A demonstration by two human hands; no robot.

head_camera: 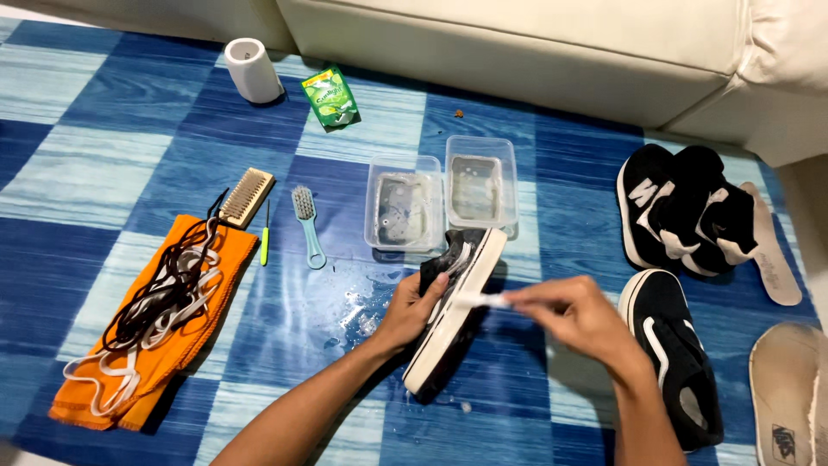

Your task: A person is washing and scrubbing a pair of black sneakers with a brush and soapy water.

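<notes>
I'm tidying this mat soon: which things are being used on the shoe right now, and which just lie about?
In use: left hand, black shoe, right hand, white brush.
Lying about: orange cloth, laces, wooden brush, two clear tubs, green sachet.

A blue-and-white checked mat (129, 129) covered the floor across most of the frame. A cream leather sofa (517, 52) ran along the top edge. Light was even and bright.

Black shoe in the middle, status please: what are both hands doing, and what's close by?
Left hand grips black shoe, tilted on its side. Right hand presses small white brush against it. Two clear tubs just beyond.
</notes>
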